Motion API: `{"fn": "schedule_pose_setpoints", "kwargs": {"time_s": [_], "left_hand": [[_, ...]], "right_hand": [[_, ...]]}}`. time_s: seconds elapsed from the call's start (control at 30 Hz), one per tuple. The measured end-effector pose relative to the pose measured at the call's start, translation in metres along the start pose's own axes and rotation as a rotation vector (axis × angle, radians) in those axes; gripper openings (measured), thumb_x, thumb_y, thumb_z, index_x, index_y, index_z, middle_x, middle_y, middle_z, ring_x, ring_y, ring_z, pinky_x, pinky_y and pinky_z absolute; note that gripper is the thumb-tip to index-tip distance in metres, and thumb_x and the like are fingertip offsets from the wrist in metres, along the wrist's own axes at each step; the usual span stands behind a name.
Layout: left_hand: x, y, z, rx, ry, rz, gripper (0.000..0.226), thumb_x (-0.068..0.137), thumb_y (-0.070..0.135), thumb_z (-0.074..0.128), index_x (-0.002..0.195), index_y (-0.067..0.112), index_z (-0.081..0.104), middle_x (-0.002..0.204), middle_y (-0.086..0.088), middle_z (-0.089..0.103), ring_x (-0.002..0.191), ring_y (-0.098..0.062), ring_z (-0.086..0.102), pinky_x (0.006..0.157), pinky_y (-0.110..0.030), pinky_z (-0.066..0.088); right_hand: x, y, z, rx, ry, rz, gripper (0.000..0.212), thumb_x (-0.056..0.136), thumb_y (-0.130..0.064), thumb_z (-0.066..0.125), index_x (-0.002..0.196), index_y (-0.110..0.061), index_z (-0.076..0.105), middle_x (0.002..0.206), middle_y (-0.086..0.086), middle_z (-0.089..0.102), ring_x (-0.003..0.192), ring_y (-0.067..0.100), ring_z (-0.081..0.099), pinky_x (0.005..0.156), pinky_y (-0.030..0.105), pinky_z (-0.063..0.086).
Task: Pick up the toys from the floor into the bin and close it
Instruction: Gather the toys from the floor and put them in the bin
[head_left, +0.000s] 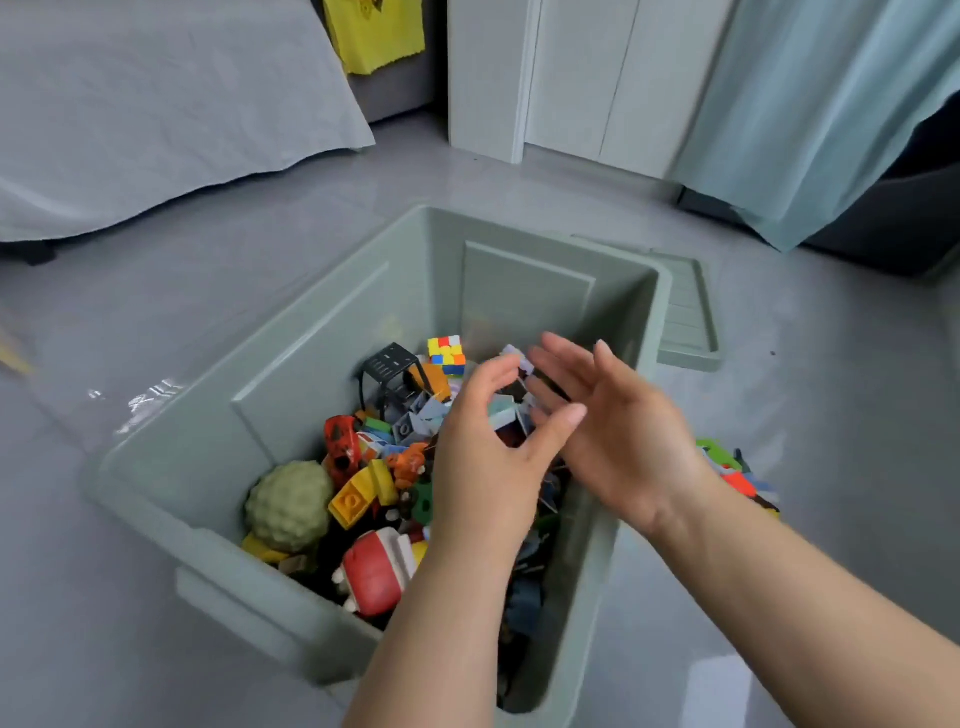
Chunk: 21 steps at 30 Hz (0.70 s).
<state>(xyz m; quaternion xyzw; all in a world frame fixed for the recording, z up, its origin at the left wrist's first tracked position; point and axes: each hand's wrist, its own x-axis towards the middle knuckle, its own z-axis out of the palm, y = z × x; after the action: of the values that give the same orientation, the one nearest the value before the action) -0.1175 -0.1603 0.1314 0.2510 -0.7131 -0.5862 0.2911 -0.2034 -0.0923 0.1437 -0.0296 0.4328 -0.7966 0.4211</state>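
Note:
A sage-green bin (291, 338) stands open on the floor, holding several toys: a colour cube (447, 354), a green bumpy ball (290, 505), a yellow brick (352, 502) and a red-and-white toy (375, 567). Both hands hover over the bin's right half. My left hand (480, 467) is loosely cupped with its back toward me. My right hand (618, 436) faces it with straight fingers. Small pale toy pieces (503, 415) show blurred in the gap between the two hands. The bin's lid (691, 312) lies flat on the floor behind the bin. More toys (740, 475) lie on the floor right of the bin, partly hidden by my right forearm.
A bed draped in a grey sheet (130, 114) fills the far left. A white wardrobe (571, 78) stands at the back, with a teal curtain (810, 114) to its right. A yellow cloth (375, 31) hangs by the bed. Grey tiled floor (130, 597) surrounds the bin.

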Motion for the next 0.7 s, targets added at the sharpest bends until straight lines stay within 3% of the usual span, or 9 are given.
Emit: {"fn": "schedule_pose_setpoints", "kwargs": {"time_s": [0.1, 0.2, 0.27, 0.33, 0.4, 0.53, 0.63, 0.7], "left_hand": [[-0.019, 0.015, 0.057, -0.267, -0.184, -0.008, 0.030, 0.071, 0.028, 0.075, 0.094, 0.034, 0.058, 0.094, 0.012, 0.065, 0.089, 0.000, 0.060, 0.084, -0.016, 0.048], [-0.054, 0.010, 0.114, -0.295, -0.585, -0.124, 0.028, 0.077, 0.021, 0.072, 0.101, 0.030, 0.059, 0.095, 0.011, 0.062, 0.089, -0.005, 0.059, 0.084, -0.019, 0.049], [-0.078, -0.007, 0.144, -0.195, -0.802, -0.233, 0.032, 0.080, 0.024, 0.071, 0.107, 0.033, 0.056, 0.100, 0.016, 0.058, 0.098, -0.006, 0.057, 0.091, -0.021, 0.047], [-0.092, -0.032, 0.164, -0.122, -0.842, -0.379, 0.033, 0.082, 0.027, 0.070, 0.109, 0.035, 0.053, 0.103, 0.017, 0.057, 0.100, -0.005, 0.057, 0.088, -0.019, 0.047], [-0.096, -0.057, 0.177, -0.066, -0.789, -0.502, 0.031, 0.083, 0.026, 0.068, 0.107, 0.036, 0.052, 0.101, 0.014, 0.059, 0.092, -0.002, 0.058, 0.078, -0.014, 0.045], [-0.093, -0.099, 0.191, -0.020, -0.649, -0.683, 0.027, 0.080, 0.029, 0.069, 0.103, 0.033, 0.055, 0.098, 0.008, 0.064, 0.092, -0.009, 0.060, 0.068, -0.014, 0.042], [-0.088, -0.120, 0.199, -0.016, -0.506, -0.769, 0.023, 0.077, 0.028, 0.069, 0.098, 0.031, 0.059, 0.093, 0.003, 0.066, 0.092, -0.016, 0.062, 0.083, -0.027, 0.049], [-0.086, -0.128, 0.205, -0.041, -0.431, -0.818, 0.017, 0.084, 0.018, 0.066, 0.099, 0.025, 0.060, 0.092, -0.003, 0.066, 0.086, -0.016, 0.062, 0.092, -0.033, 0.049]], "right_hand": [[-0.012, -0.037, -0.064, 0.037, 0.171, -0.171, 0.032, 0.097, -0.031, 0.035, 0.109, -0.015, 0.060, 0.116, 0.004, 0.064, 0.109, 0.018, 0.057, 0.101, 0.035, 0.041], [-0.022, -0.056, -0.155, -0.009, 0.545, -0.241, 0.015, 0.095, -0.022, 0.046, 0.098, -0.019, 0.061, 0.098, 0.000, 0.062, 0.089, 0.012, 0.059, 0.085, 0.026, 0.048], [-0.028, -0.051, -0.223, -0.186, 0.810, -0.199, 0.012, 0.092, -0.013, 0.050, 0.102, -0.015, 0.058, 0.084, 0.001, 0.056, 0.073, 0.011, 0.053, 0.066, 0.020, 0.046], [-0.033, -0.035, -0.284, -0.501, 0.967, -0.044, 0.026, 0.089, -0.009, 0.054, 0.115, -0.009, 0.053, 0.088, 0.006, 0.054, 0.075, 0.015, 0.049, 0.064, 0.023, 0.041], [-0.031, -0.016, -0.325, -0.799, 0.967, 0.094, 0.043, 0.085, -0.011, 0.063, 0.125, -0.009, 0.048, 0.108, 0.012, 0.050, 0.090, 0.019, 0.048, 0.071, 0.029, 0.041], [-0.001, -0.005, -0.353, -1.417, 0.791, 0.151, 0.071, 0.075, -0.025, 0.073, 0.136, -0.024, 0.036, 0.135, 0.014, 0.035, 0.121, 0.031, 0.039, 0.099, 0.035, 0.036], [0.035, -0.010, -0.358, -1.681, 0.674, 0.073, 0.083, 0.074, -0.041, 0.071, 0.143, -0.026, 0.026, 0.146, 0.009, 0.026, 0.130, 0.036, 0.028, 0.106, 0.040, 0.027], [0.060, -0.012, -0.360, -1.758, 0.612, 0.077, 0.078, 0.080, -0.048, 0.062, 0.144, -0.028, 0.022, 0.150, 0.006, 0.024, 0.131, 0.037, 0.027, 0.107, 0.043, 0.025]]}}
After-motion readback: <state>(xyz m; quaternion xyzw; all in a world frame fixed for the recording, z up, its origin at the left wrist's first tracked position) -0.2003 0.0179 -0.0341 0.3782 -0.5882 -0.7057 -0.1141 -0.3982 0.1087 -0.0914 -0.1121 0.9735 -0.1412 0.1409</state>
